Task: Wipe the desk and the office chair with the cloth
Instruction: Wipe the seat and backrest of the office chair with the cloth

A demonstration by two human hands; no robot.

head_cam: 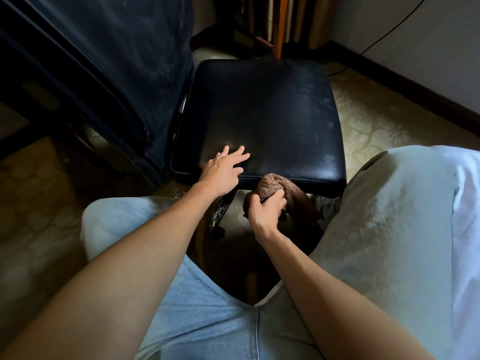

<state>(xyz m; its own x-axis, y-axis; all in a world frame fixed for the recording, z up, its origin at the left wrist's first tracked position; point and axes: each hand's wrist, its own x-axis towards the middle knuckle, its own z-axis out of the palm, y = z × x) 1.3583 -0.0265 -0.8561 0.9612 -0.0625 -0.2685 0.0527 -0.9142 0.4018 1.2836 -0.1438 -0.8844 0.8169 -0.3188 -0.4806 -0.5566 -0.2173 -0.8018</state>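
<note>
The office chair's black leather seat point(262, 113) fills the middle of the view, and its dark backrest point(124, 61) rises at the left. My left hand point(223, 170) rests flat on the seat's near left corner with fingers spread. My right hand point(265, 206) grips a bunched brown terry cloth point(275, 185) against the seat's front edge, just below the cushion. Part of the cloth hangs down behind my hand. The desk is not in view.
My knees in light jeans point(389, 216) flank the chair's front. A chrome chair leg point(220, 211) slants down under the seat. Patterned carpet point(374, 118) lies around. A wall with dark skirting and a black cable point(389, 29) is at the right; wooden furniture point(278, 24) stands behind.
</note>
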